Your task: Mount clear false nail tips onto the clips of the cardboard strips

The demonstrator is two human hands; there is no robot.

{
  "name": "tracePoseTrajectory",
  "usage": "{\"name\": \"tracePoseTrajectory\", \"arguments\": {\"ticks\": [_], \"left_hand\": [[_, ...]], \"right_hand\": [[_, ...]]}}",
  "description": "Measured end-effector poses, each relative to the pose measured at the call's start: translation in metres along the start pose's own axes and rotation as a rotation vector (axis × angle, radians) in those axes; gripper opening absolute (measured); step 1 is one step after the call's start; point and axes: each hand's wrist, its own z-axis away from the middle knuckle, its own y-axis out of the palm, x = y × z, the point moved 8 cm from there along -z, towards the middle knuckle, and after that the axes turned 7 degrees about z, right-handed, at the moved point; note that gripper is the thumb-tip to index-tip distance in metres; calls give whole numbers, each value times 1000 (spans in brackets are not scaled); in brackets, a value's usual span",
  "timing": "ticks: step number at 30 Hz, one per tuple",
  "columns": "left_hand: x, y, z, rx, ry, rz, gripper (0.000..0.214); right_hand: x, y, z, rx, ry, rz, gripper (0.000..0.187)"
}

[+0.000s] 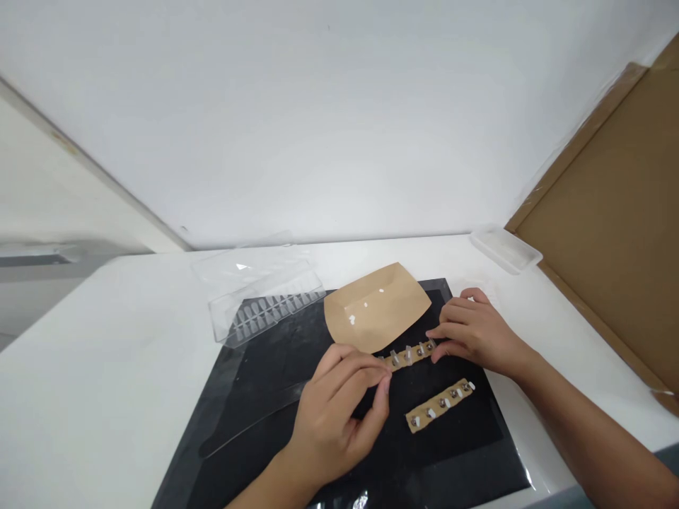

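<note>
My left hand pinches the left end of a kraft card strip set with metal studs and small clear false nails. My right hand grips its right end between fingers and thumb. A second kraft card strip with studs and small white nail tips lies on the black mat, just below my right hand. Above the held strip sits a kraft paper tray holding a few white bits. A clear plastic box of false nails stands at the mat's far left corner.
A long clear plastic strip lies on the mat beside my left hand. The mat rests on a white table. A shallow white tray stands at the far edge, and a brown board leans at the right.
</note>
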Motion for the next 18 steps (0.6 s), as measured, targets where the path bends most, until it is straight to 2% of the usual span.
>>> {"name": "tracePoseTrajectory", "arguments": {"ticks": [18], "left_hand": [[1,-1,-1,8,-16,-8,21]], "right_hand": [[2,1,-1,23,-3,-5,35]]}}
